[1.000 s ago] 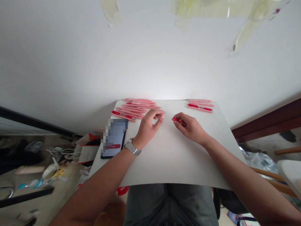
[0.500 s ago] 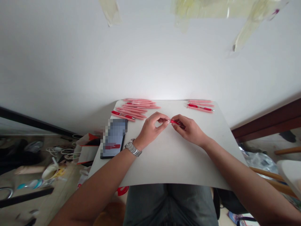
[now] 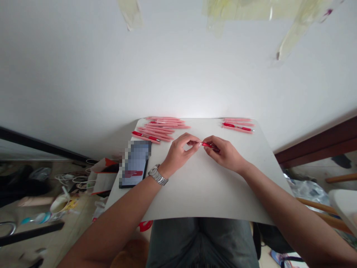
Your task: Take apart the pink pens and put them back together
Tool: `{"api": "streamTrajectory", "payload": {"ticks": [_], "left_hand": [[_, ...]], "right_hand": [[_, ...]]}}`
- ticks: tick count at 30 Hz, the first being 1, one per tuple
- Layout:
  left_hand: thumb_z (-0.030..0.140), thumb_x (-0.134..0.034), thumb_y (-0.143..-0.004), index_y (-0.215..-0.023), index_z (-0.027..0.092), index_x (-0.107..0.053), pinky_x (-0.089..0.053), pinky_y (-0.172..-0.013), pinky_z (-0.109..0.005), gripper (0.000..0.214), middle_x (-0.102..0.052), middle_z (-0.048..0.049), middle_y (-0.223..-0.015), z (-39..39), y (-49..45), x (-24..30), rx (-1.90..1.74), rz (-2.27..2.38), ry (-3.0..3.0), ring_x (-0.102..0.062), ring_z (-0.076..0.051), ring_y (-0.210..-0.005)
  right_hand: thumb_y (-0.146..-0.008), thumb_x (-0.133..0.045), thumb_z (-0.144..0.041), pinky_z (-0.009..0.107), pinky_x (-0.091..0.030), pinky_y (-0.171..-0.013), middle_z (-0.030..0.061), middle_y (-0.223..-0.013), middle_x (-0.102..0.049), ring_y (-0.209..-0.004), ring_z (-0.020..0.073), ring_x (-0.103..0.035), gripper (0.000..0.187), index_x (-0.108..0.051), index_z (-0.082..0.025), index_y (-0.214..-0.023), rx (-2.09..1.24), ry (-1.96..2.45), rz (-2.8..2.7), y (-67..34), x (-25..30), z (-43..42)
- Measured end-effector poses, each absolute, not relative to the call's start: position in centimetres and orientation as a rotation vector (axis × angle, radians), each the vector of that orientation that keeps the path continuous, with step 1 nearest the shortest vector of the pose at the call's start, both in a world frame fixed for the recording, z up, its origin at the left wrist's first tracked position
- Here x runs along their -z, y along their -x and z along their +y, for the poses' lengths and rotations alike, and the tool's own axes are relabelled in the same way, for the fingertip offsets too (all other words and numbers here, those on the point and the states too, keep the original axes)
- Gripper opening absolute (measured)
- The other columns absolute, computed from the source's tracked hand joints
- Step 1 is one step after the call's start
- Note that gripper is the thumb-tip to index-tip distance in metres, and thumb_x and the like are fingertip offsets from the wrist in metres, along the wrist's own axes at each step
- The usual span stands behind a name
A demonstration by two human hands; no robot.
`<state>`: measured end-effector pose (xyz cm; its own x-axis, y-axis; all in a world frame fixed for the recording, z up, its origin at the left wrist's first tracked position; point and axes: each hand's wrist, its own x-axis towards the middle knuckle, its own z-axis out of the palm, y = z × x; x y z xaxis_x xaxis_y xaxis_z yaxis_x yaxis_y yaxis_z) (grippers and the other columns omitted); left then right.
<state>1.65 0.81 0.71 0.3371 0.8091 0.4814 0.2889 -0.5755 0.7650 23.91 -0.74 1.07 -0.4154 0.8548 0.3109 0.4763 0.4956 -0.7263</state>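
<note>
Over the middle of the white table (image 3: 206, 186), a red pen (image 3: 206, 144) is held between both hands. My right hand (image 3: 224, 150) is closed round its red barrel, with most of the pen hidden by the fingers. With thumb and forefinger, my left hand (image 3: 182, 149) pinches the silvery tip at the pen's left end. To the left lies a pile of pink pens (image 3: 160, 128), with a red pen (image 3: 145, 136) at its front. A smaller group of pink pens (image 3: 240, 130) at the back right has another red pen (image 3: 237, 127) among it.
A phone (image 3: 135, 163) with a partly blurred screen rests at the table's left edge. The white wall (image 3: 195, 74) rises directly behind the table. Bags (image 3: 102, 175) and a cup (image 3: 60, 203) stand on the floor at left; a chair (image 3: 346, 204) is at right.
</note>
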Motion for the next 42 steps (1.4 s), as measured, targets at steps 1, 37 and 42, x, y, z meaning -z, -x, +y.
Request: {"api": "streamTrajectory", "payload": {"ticks": [1, 37, 42], "left_hand": [[0.024, -0.066, -0.1, -0.102, 0.023, -0.073, -0.056, -0.084, -0.029, 0.007, -0.07, -0.0026, -0.095, 0.82, -1.64, -0.73, -1.204, 0.96, -2.042, -0.066, -0.015, -0.088], [0.027, -0.068, -0.099, -0.109, 0.022, -0.073, -0.055, -0.085, -0.031, 0.012, -0.069, -0.0047, -0.099, 1.24, -1.39, -0.24, -1.21, 0.936, -2.028, -0.065, -0.016, -0.089], [0.028, -0.067, -0.1, -0.108, 0.021, -0.071, -0.057, -0.086, -0.031, 0.012, -0.07, -0.0051, -0.102, 1.29, -1.32, -0.3, -1.222, 0.919, -1.987, -0.067, -0.016, -0.09]], "right_hand": [[-0.102, -0.055, -0.03, 0.03, -0.046, -0.065, 0.0034, -0.091, -0.069, -0.069, 0.0155, -0.056, 0.014, -0.063, -0.024, -0.111, -0.718, 1.081, -2.067, -23.92, -1.09, -0.72], [-0.104, -0.057, -0.032, 0.03, -0.045, -0.067, 0.0047, -0.094, -0.069, -0.071, 0.0154, -0.056, 0.024, -0.068, -0.023, -0.123, -0.677, 1.076, -2.103, -24.32, -1.01, -0.4], [-0.103, -0.058, -0.028, 0.028, -0.044, -0.065, 0.003, -0.088, -0.066, -0.069, 0.0148, -0.053, 0.015, -0.066, -0.022, -0.114, -0.659, 1.097, -2.098, -24.43, -1.13, -0.4]]}}
